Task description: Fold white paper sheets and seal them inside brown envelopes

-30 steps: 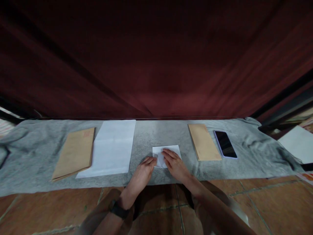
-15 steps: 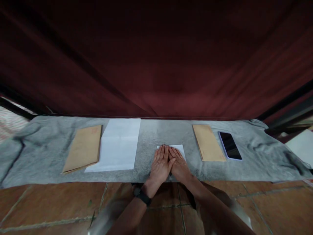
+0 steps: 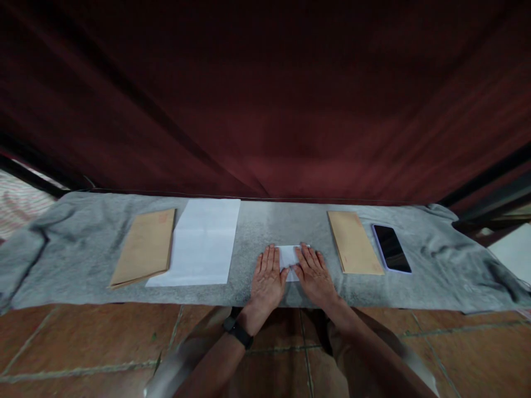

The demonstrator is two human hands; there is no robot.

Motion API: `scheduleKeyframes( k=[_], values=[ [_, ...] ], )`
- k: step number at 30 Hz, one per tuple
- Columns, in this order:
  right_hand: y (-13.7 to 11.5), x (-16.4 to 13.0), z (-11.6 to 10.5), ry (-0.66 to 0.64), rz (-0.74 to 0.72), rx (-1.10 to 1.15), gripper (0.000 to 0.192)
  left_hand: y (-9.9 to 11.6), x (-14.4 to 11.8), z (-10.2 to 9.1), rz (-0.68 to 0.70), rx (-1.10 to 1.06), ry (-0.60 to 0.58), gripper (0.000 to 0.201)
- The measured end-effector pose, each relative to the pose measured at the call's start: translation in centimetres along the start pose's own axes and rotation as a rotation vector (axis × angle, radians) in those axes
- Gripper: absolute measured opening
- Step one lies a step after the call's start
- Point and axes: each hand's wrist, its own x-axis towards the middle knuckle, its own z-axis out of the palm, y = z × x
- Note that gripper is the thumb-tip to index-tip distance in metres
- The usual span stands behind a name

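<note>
A small piece of folded white paper (image 3: 289,256) lies flat on the grey cloth, close to its front edge. My left hand (image 3: 266,278) rests flat on the paper's left side, fingers stretched out and pointing away from me. On the right side of it lies my right hand (image 3: 314,276), palm down with the fingers a little spread. Both thumbs point inward and nearly meet over the paper's middle. My palms and fingers cover the paper's two sides.
Left of my hands are large white sheets (image 3: 207,243) with brown envelopes (image 3: 145,247) overlapping their left edge. To the right lie another brown envelope (image 3: 355,243) and a phone (image 3: 391,248). The grey cloth (image 3: 265,221) ends at a dark red curtain (image 3: 265,138).
My hands were together, overlapping on the paper's middle. They have slid apart to its left and right sides, so its centre now shows between them.
</note>
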Motion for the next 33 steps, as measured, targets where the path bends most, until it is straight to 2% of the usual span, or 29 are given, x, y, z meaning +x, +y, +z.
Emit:
scheduleKeyframes(
  k=[12,18,23,29,33],
  values=[
    [2.3,-0.9,-0.1,0.035,0.016,-0.139,0.053,-1.0,-0.2,-0.4,-0.025,0.076,-0.049,0.062],
    [2.6,-0.9,-0.6,0.055,0.032,-0.152,0.053,-1.3,-0.5,-0.8,-0.029,0.109,-0.043,0.059],
    [1.1,0.4,-1.2,0.072,-0.031,-0.064,0.054,-1.4,-0.7,-0.7,-0.029,0.109,-0.007,0.056],
    [-2.3,0.9,-0.8,-0.039,-0.136,0.022,0.052,-1.3,-0.8,-0.7,0.009,0.106,-0.026,0.056],
    [-2.9,0.7,-0.3,-0.087,-0.135,0.027,0.050,-1.5,-0.9,-0.8,0.046,0.107,-0.049,0.056]
  ],
)
